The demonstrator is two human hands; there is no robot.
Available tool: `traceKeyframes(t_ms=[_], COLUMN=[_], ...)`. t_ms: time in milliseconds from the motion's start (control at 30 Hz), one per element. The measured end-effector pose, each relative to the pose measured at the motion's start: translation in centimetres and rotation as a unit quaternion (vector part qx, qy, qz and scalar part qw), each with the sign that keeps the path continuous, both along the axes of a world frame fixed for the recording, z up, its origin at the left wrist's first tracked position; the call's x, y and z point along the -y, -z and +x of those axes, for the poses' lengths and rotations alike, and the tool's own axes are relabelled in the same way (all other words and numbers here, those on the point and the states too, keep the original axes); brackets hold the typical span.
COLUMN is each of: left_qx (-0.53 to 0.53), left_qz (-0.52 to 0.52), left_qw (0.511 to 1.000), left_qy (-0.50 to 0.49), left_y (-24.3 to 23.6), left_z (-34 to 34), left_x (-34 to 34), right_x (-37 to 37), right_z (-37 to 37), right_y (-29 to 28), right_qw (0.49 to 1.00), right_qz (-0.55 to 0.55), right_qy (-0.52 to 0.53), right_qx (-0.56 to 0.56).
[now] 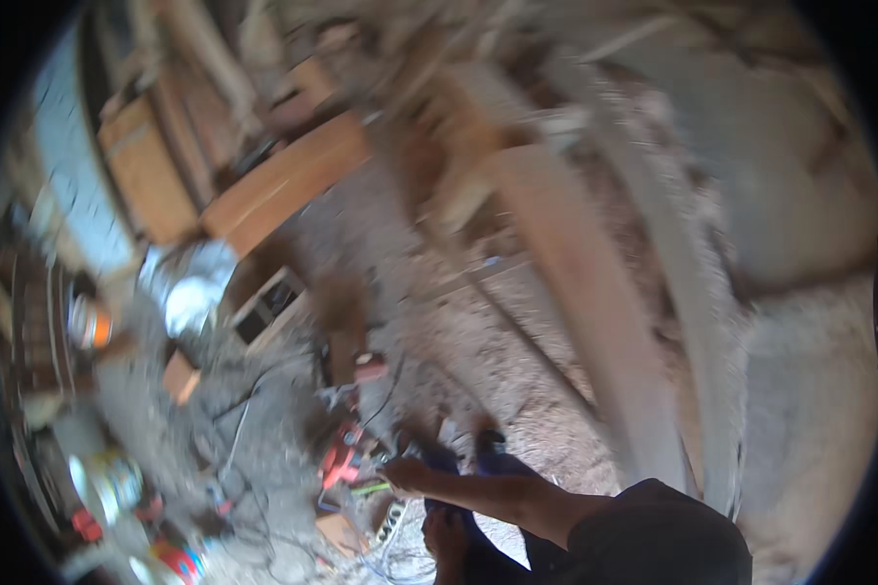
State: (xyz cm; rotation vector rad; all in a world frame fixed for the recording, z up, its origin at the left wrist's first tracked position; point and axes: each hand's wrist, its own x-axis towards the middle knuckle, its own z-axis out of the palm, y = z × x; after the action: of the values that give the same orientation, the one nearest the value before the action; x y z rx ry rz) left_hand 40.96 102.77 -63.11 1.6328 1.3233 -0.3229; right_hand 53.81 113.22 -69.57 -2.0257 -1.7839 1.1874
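Note:
My right hand reaches out from a dark sleeve, in front of my legs. Close by lies a thin yellow-green strip; motion blur hides whether my fingers touch it. Beyond that strip a red power tool rests on the ground. My left hand hangs low beside my leg, its fingers smeared and partly hidden. A pale power strip with several sockets lies beside it, among loose cords.
Long wooden beams stretch along the right. Orange-brown boards lie at the far left. A hollow block, a small wood block, a white tub and a tin can stand on the dirt floor, where cables trail.

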Motion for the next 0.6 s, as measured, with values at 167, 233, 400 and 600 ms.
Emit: traceKeyframes(t_ms=[167,233,400,600], left_qx=[0.059,0.083,0.245,0.237], left_qz=[0.080,0.063,-0.013,-0.358], left_qw=[0.964,0.952,0.937,0.895], left_qy=[0.248,0.287,0.248,0.118], left_y=[-5.4,-7.1,-16.6,-20.7], left_z=[1.1,2.6,12.7,19.6], left_x=[-0.4,-0.7,4.6,19.9], right_x=[13.0,15.7,29.7,50.0], right_z=[7.5,10.8,9.3,0.3], right_y=[-10.9,-22.8,-33.9,-35.8], right_qw=[0.979,0.957,0.860,0.712], right_qz=[0.054,0.019,0.189,0.170], right_qy=[0.192,0.288,0.473,0.650], right_qx=[0.038,-0.010,0.045,0.205])
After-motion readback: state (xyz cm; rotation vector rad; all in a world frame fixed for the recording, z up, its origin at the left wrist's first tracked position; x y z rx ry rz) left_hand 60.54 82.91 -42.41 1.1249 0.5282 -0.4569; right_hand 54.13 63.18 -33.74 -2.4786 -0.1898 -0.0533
